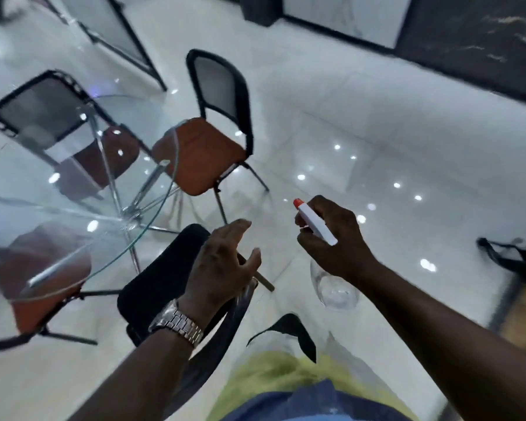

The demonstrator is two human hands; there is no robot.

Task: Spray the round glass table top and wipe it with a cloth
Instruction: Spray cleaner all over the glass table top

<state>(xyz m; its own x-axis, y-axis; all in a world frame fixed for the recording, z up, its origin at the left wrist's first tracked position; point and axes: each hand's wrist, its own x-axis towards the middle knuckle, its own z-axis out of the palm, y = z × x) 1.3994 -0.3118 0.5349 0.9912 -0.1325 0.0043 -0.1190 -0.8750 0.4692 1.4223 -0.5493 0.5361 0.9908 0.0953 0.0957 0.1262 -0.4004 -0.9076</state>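
Note:
The round glass table top on chrome legs fills the left side, with ceiling lights reflected in it. My right hand grips a spray bottle by its white trigger head. The red nozzle points up and left, and the clear body hangs below the hand, to the right of the table's edge. My left hand, with a metal watch on the wrist, hovers with relaxed, spread fingers over a black chair back. A blurred yellow-green fabric shows at the lower middle; I cannot tell whether it is the cloth.
Chairs with orange seats and black mesh backs ring the table: one at the far side, one behind the glass, one at the near left. A black bag lies on the glossy white floor at the right. A dark wall runs along the top right.

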